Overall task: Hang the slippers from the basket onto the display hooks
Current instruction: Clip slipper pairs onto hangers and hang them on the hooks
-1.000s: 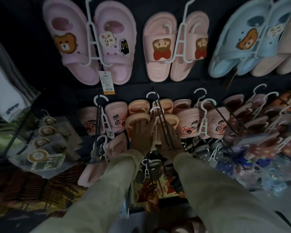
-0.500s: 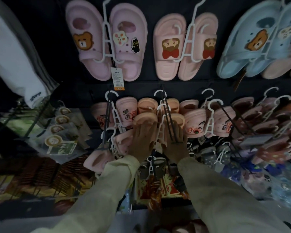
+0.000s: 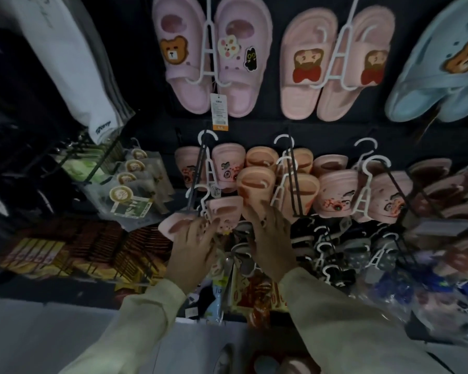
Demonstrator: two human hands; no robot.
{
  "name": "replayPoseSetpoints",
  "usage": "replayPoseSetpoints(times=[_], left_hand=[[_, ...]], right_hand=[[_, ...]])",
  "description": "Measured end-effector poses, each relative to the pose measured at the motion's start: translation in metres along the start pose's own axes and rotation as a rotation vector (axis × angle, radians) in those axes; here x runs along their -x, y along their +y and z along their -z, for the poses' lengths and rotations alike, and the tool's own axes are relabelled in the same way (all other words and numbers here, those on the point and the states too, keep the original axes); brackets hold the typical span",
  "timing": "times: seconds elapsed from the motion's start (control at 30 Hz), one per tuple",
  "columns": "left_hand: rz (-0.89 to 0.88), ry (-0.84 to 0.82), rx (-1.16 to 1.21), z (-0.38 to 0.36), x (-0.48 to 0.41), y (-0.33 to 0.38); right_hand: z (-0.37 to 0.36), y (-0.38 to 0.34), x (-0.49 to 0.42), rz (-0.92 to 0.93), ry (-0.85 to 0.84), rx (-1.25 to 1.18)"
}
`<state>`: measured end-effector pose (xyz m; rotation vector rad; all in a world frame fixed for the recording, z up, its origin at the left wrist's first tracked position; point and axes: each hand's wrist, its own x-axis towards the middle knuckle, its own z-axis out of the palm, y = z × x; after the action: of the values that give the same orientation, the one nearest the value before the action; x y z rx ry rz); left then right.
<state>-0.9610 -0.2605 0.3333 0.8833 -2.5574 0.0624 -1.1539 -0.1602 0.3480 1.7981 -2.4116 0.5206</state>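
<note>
My left hand is low and left of middle black hook. Fingers spread, straight, resting flat on pale pink slipper pair, not curled round it. My right hand is just under hook, straight fingers touching peach slipper pair. Pair sits on white hanger at this hook.

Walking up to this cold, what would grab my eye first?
Likely the top row: a big lilac-pink pair with a bear patch, a peach pair with red bows, and a blue pair at right. Below, at centre, the left hand touches a small pink pair and the right hand an orange pair.
</note>
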Motion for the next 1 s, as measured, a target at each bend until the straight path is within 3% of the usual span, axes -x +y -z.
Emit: replayPoseSetpoints(times=[0.23,0.4,0.73,1.0], left_hand=[[0.144,-0.044,0.073,0.008,0.012,-0.023],[0.178,-0.064,0.176,0.013,0.011,-0.03],[0.265,-0.166,0.138,0.003,-0.003,-0.03],[0.158,-0.198,0.007,-0.008,-0.005,-0.027]], right_hand=[[-0.016,-0.037,-0.011,0.257,-0.062,-0.1],[-0.024,-0.054,-0.022,0.19,-0.191,-0.097],[-0.029,-0.057,-0.025,0.143,-0.22,-0.333],[0.002,-0.059,-0.022,0.002,-0.279,-0.62]])
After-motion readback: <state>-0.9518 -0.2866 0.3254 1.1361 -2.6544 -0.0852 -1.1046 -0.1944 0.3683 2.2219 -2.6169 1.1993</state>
